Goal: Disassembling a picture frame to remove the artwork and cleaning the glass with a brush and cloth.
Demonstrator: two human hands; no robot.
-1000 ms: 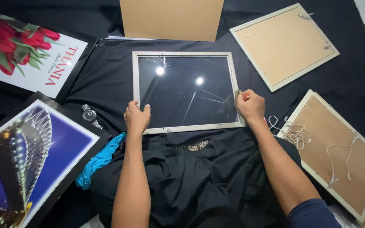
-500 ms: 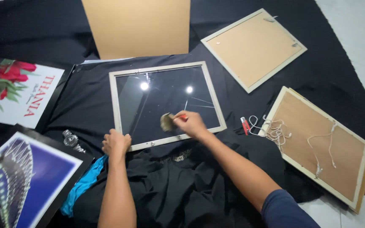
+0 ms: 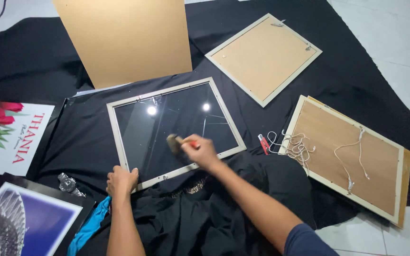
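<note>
A cream picture frame (image 3: 119, 142) with bare glass lies on the black cloth in front of me. My left hand (image 3: 121, 181) presses down on the frame's near left corner. My right hand (image 3: 202, 152) is over the glass near its front edge, closed around a small brush (image 3: 173, 143) with an orange handle; the bristles touch the glass.
A brown backing board (image 3: 124, 40) leans at the back. Two frames lie face down at the right (image 3: 264, 57) (image 3: 352, 156), the nearer one with string. A red cutter (image 3: 264, 144) lies beside loose string. Two posters (image 3: 10, 137) (image 3: 20, 227), a watch (image 3: 68, 184) and a blue cloth (image 3: 87, 228) sit at left.
My right hand left the frame's right corner, took up the brush and moved onto the glass. My view has shifted, so the frame appears further left.
</note>
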